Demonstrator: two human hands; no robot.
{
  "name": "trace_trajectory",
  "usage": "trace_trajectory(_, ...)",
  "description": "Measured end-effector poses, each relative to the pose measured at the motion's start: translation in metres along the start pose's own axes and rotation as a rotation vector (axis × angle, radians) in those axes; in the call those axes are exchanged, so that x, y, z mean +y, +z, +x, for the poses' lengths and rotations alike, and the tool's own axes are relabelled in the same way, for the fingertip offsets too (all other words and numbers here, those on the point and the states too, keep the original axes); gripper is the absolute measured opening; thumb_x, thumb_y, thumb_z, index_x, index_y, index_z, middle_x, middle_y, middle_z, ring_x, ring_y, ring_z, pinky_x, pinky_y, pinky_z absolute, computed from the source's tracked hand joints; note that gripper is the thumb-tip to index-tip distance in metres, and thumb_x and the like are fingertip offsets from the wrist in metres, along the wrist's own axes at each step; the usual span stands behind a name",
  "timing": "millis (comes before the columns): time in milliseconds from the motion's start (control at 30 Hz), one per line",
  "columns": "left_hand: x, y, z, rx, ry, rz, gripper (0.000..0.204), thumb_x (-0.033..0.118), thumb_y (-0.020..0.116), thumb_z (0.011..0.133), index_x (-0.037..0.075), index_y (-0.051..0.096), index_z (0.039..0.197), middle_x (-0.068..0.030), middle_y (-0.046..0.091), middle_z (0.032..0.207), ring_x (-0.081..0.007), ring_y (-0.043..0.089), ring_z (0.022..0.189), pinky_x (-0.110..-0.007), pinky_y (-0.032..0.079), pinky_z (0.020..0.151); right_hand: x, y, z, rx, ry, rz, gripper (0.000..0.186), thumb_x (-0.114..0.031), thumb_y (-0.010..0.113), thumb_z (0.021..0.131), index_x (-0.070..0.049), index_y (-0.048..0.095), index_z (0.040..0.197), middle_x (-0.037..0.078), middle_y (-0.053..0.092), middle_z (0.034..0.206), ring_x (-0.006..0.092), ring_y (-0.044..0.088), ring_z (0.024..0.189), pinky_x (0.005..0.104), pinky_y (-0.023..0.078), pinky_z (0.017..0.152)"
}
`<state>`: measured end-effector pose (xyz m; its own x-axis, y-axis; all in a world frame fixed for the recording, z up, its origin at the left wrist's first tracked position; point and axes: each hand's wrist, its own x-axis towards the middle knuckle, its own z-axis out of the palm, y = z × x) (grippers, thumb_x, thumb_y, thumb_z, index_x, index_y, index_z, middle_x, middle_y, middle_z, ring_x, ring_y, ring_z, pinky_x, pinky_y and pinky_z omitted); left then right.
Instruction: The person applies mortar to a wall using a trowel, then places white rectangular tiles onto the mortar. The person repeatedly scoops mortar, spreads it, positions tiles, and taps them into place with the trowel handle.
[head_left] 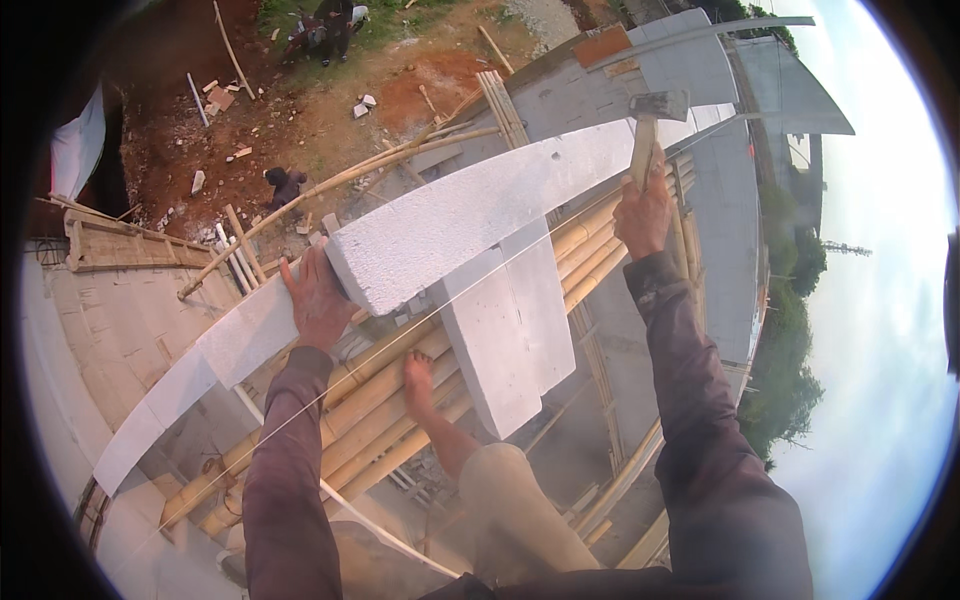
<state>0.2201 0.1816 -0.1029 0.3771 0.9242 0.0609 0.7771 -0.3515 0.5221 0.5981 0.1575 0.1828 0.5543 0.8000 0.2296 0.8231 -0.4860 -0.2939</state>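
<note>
My right hand [643, 213] is wrapped round the wooden handle of a mallet [658, 105] with a blocky grey head, raised over the far part of the wall. My left hand [320, 300] lies with fingers spread against the near end of a white lightweight block [450, 235]. This block sits on top of a wall course [250, 335] that curves away in the fisheye view. Two more white blocks [510, 335] stand side by side on the bamboo poles, right of the wall. A taut string [390, 340] runs alongside the block.
Bamboo poles [380, 415] form a scaffold platform beside the wall, with my bare foot [418, 385] on them. Gaps beside the poles show a drop. Far below on the red ground [300, 130] are rubble and people. A long metal strip [730, 28] lies at the far end.
</note>
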Motion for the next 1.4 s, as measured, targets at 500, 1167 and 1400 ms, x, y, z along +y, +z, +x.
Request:
trace_trajectory(500, -0.003, 0.000, -0.005, 0.057, 0.103, 0.064, 0.099, 0.051, 0.081, 0.074, 0.001, 0.035, 0.146, -0.0151, 0.048, 0.138, -0.0309, 0.042, 0.138, -0.063, 0.011, 0.119, 0.097, 0.019, 0.093, -0.010, 0.616, 0.925, 0.030, 0.000, 0.057, 0.089, 0.002, 0.058, 0.118, 0.009, 0.056, 0.079, 0.0226, 0.058, 0.056, 0.0374, 0.048, 0.045)
trace_trajectory(1167, -0.010, 0.008, -0.007, -0.089, 0.102, 0.186, 0.080, 0.038, 0.068, 0.088, 0.002, 0.033, 0.150, -0.0149, 0.043, 0.144, -0.0329, 0.035, 0.142, -0.065, 0.006, 0.118, 0.148, 0.002, 0.207, -0.219, 0.050, -0.558, 0.041, -0.033, 0.065, 0.079, 0.000, 0.075, 0.101, 0.027, 0.071, 0.109, 0.0437, 0.067, 0.107, 0.0468, 0.052, 0.094)
trace_trajectory(1400, -0.021, 0.023, -0.014, -0.070, 0.002, -0.137, 0.078, 0.038, 0.068, 0.086, 0.004, 0.036, 0.149, -0.0148, 0.042, 0.146, -0.0328, 0.035, 0.142, -0.065, 0.006, 0.119, 0.179, 0.071, 0.227, -0.102, -0.278, -0.507, 0.020, -0.018, 0.062, 0.085, -0.004, 0.073, 0.094, 0.020, 0.070, 0.092, 0.0330, 0.067, 0.083, 0.0407, 0.053, 0.076)
